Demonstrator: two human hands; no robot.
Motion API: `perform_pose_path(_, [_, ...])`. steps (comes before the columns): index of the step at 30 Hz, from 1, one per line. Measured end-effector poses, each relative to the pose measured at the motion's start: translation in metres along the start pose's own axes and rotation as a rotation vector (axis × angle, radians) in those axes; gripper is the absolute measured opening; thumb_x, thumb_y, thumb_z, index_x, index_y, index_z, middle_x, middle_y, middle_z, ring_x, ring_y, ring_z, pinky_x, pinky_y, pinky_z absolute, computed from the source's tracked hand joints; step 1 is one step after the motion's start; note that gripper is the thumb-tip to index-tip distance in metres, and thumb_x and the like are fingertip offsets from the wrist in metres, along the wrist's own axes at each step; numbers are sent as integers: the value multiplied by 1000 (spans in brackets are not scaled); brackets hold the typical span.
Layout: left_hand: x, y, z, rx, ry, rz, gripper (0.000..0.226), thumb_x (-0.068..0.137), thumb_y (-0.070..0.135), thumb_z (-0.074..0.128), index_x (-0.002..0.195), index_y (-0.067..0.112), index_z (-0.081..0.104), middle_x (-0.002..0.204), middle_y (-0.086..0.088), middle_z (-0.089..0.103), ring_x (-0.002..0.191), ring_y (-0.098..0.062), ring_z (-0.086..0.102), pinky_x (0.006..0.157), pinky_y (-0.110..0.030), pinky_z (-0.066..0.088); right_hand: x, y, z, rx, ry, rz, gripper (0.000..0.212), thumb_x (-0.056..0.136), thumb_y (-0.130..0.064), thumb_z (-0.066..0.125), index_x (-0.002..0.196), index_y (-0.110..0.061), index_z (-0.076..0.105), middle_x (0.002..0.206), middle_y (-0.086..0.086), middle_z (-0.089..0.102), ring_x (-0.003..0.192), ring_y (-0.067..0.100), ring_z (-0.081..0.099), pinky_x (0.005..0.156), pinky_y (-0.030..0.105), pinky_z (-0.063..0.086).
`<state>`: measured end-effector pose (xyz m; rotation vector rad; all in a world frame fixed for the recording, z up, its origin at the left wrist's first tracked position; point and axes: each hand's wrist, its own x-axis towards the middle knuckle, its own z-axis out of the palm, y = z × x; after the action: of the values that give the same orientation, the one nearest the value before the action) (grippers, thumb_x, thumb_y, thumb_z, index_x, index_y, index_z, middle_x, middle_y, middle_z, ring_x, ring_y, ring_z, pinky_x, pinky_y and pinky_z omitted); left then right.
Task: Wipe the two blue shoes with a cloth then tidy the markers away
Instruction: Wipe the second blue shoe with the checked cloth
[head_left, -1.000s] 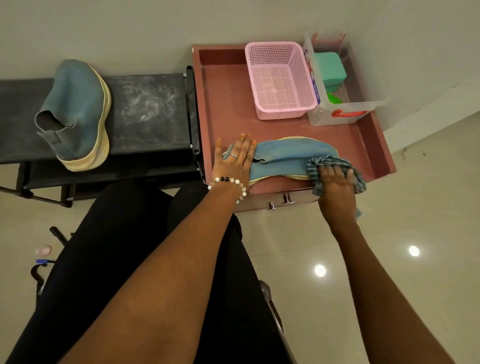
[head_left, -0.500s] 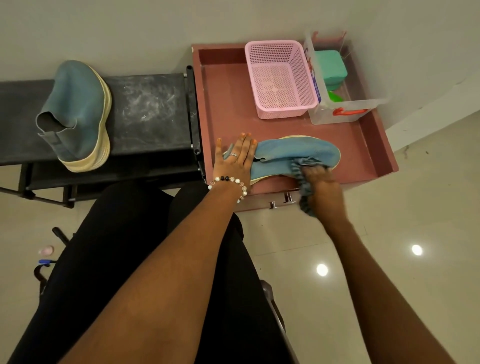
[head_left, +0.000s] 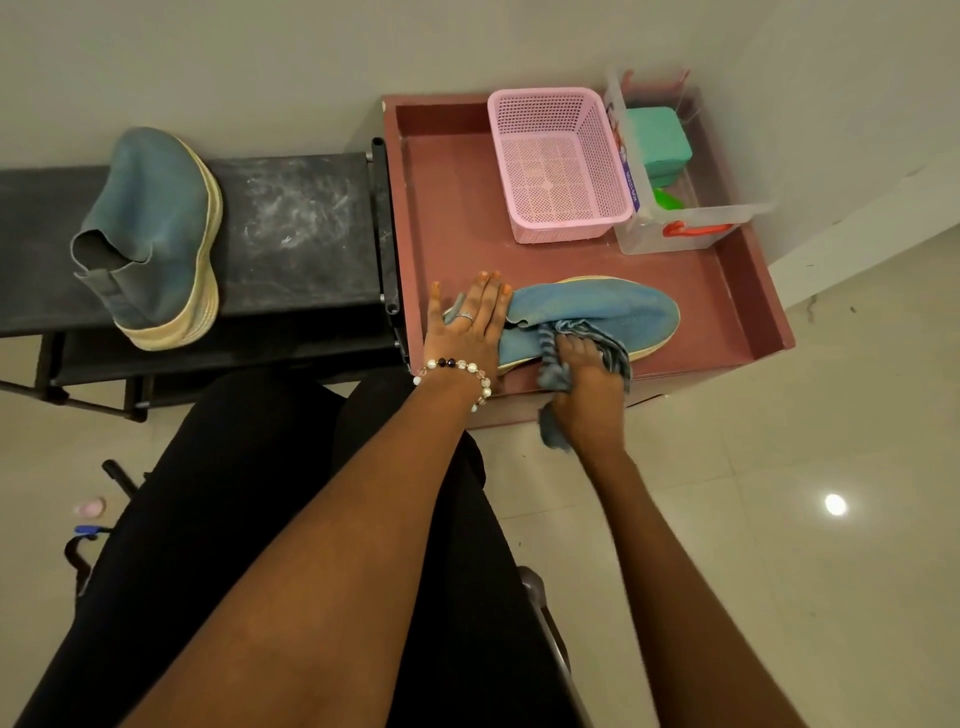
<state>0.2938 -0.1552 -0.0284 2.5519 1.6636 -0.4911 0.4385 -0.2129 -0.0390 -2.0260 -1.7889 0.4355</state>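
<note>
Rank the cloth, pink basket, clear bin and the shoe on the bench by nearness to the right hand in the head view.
1. Cloth, gripped in the right hand.
2. Pink basket, beyond it in the tray.
3. Clear bin, far right corner.
4. Shoe on the bench, far left.

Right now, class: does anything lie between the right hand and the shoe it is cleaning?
Yes: the cloth. The right hand presses it onto the near side of the shoe in the red tray. The left hand rests bare on the heel end.
</note>
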Motion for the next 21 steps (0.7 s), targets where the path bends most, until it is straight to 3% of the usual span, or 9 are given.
perform_pose_path(4, [1,-1,1,5,-22,14,101,90,55,47,147,7,-22,158,-8,-17,146,-21,-15,111,-63,-3,4,62,-31,-201,17,-247,58,66,-14,32,110,6,64,107,24,65,99,36,62,80,49,54])
perform_pose_path(7, [0,0,0,2,-15,15,96,93,51,44,147,7,-22,158,-8,-17,146,-21,-15,111,-63,-2,20,93,-46,-343,-23,-216,44,67,5,53,109,8,63,104,24,64,100,41,59,94,56,45])
perform_pose_path(9, [0,0,-1,-4,-20,15,94,93,49,43,147,7,-22,158,-8,-18,146,-21,-16,111,-63,-2,23,96,-40,-355,1,-150,50,60,9,53,109,10,61,102,27,62,99,44,59,99,60,38])
perform_pose_path(12, [0,-1,-1,1,-25,10,98,91,53,45,147,7,-22,158,-8,-18,146,-21,-16,112,-64,-1,12,68,-16,-290,102,67,53,63,9,53,115,12,56,115,31,57,111,46,53,99,53,41])
perform_pose_path(14, [0,0,0,2,-20,3,97,92,53,44,147,7,-22,158,-7,-17,146,-21,-15,111,-63,-1,7,33,5,-148,143,237,51,66,7,57,116,12,55,120,31,55,116,44,50,98,50,43])
perform_pose_path(16, [-1,0,-1,3,-8,3,83,98,42,36,147,8,-21,159,-6,-16,146,-20,-15,112,-63,-2,7,-1,20,-3,164,280,46,68,6,54,114,12,56,116,30,57,113,42,51,93,49,46])
perform_pose_path(18, [0,0,-1,-10,18,-4,70,101,29,28,148,9,-20,159,-6,-16,146,-19,-15,112,-62,-1,6,-15,22,22,128,230,49,71,1,50,119,8,56,119,25,57,117,38,51,93,45,46])
perform_pose_path(21, [1,-1,-1,7,-16,0,88,96,46,39,147,8,-22,158,-6,-18,146,-20,-16,111,-62,-2,-1,9,1,4,77,2,58,64,4,52,122,3,58,123,21,60,116,34,55,95,39,46])
